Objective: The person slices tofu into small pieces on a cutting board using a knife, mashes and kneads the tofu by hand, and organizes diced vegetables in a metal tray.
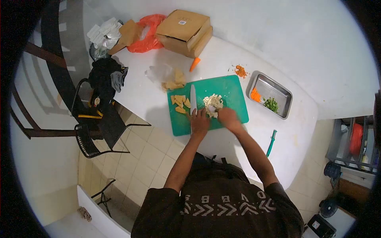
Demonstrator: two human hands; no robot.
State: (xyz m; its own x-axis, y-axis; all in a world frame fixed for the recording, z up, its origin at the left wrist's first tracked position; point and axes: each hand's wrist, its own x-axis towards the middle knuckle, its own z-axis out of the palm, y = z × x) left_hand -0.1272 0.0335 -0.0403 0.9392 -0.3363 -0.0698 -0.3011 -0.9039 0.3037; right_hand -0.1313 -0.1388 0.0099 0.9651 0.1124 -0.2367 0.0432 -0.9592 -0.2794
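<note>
Knife (193, 96) is lying on the green cutting board (235, 89), its blade separating yellowish wedges (179, 101) on the left from a pile of pale chopped bits (211, 98) on the right. The left hand (201, 123) is resting over the knife's near end, its fingers slightly parted and pointing away from the person; whether they are gripping anything, I cannot tell. The right hand (229, 118) is showing blurred at the pile's right edge, its fingers curling in, and anything they are holding is hidden. On the bench (291, 135), a metal tray (276, 90) is standing right of the board, holding orange shreds (255, 95) and chopped green bits (271, 104). A slim green tool (272, 142) is lying nearer the person, while an orange carrot piece (195, 64) is lying beyond the board, near a cardboard box (183, 27).
</note>
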